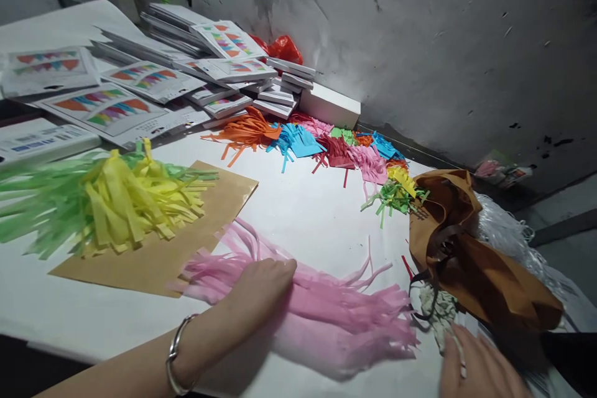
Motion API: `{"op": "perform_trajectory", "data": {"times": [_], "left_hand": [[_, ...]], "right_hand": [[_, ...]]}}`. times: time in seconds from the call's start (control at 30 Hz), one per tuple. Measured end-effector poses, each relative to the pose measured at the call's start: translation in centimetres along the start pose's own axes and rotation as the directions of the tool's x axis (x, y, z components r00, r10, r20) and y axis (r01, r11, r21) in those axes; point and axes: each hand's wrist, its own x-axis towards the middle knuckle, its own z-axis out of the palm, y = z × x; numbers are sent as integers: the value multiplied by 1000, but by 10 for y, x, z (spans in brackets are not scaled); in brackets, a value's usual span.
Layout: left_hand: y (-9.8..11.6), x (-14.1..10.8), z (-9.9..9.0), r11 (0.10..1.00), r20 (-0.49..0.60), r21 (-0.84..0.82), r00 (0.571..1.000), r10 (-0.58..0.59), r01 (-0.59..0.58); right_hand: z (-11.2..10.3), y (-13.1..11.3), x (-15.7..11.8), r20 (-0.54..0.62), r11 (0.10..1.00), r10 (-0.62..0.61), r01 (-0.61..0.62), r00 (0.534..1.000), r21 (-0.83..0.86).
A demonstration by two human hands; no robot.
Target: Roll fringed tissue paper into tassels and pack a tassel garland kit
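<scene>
A bundle of pink fringed tissue paper (336,305) lies crosswise on the white table, cut into strips at both ends. My left hand (263,289), with a metal bangle at the wrist, is closed around the bundle's middle. At the lower right edge, my right hand (482,364) is partly cut off by the frame. Its fingers are apart, beside a crumpled pale greenish-white piece (438,311). A thin white strip (461,354) shows against these fingers; whether it is gripped is unclear.
Yellow fringed tissue (135,199) and green fringed tissue (41,199) lie over brown paper (224,189). Flat printed packages (112,109) are piled at the back left. Several coloured tassels (298,140) line the wall. A brown bag (485,261) stands at right, near clear plastic (506,242).
</scene>
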Motion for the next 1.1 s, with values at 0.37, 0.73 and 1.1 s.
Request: {"op": "perform_trajectory", "data": {"times": [0.37, 0.73, 1.1], "left_hand": [[-4, -19, 9, 968, -282, 116, 927, 246, -222], [-18, -19, 45, 876, -402, 104, 786, 470, -471], [-31, -32, 51, 883, -387, 98, 800, 458, -458]], "right_hand": [[72, -128, -3, 77, 822, -477, 413, 876, 393], [70, -128, -8, 203, 869, -388, 283, 899, 407], [66, -109, -16, 344, 840, -410, 203, 845, 503]]}}
